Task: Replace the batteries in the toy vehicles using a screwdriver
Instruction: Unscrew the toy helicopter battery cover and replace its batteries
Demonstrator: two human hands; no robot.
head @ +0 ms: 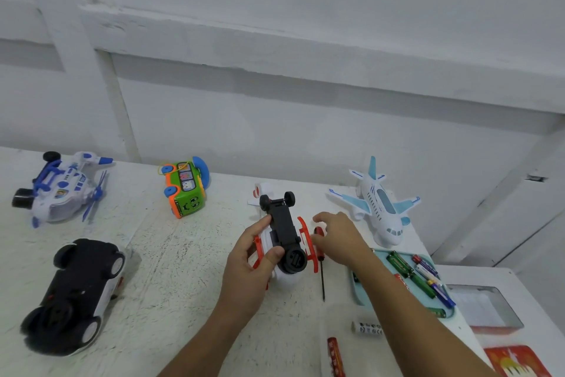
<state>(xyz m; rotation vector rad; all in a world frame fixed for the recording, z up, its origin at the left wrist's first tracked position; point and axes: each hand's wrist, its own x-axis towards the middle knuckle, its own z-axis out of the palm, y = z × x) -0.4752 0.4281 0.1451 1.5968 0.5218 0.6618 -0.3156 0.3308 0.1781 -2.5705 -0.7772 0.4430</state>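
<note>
Left hand (255,257): lower centre of the frame, fingers curled around the upturned red and white toy plane (282,242), thumb pressed on its black underside.
Right hand (337,239): just right of the toy, fingers closed on the red handle of the screwdriver (320,257).
Screwdriver: lies on the table (183,269) beside the toy's red wing, dark shaft pointing toward the bottom of the frame.
Held toy: belly up, two black wheels at its far end, round black part at its near end.
Tray (360,294): pale blue, lower right, partly under the right forearm; holds green, blue and red batteries (428,277).
Loose batteries: a white one (367,328) and a red one (335,356) on the table near the bottom edge.
Blue and white plane (379,208): upright, right of centre, behind the right hand.
Green bus (185,190): tipped on its side, upper middle left.
Helicopter (61,190): blue and white, on its side, far left.
Car (73,294): black underside up, lower left.
Tin (486,309): open, at the right edge.
</note>
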